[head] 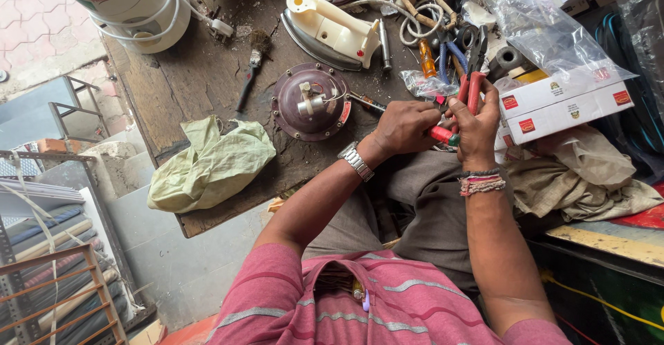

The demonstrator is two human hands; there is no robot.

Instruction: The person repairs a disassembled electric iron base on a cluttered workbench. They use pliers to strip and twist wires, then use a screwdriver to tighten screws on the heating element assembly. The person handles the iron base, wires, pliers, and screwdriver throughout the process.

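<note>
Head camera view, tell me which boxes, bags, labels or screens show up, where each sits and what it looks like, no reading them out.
White cartons: two long flat boxes stacked at the bench's right edge, beside the right hand; small red square labels on their sides.
Clear plastic bag: crumpled, top right, above the cartons.
Small clear bag: just beyond the left hand.
Screens: none in view.

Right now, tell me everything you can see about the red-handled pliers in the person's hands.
The pliers have red plastic-looking handles and dark metal jaws pointing away from the person, toward the cluttered back of the wooden bench. The right hand wraps the handles from below; the left hand meets it at the lower end. The handles look slightly parted. What the tip bites, if anything, cannot be told.
</note>
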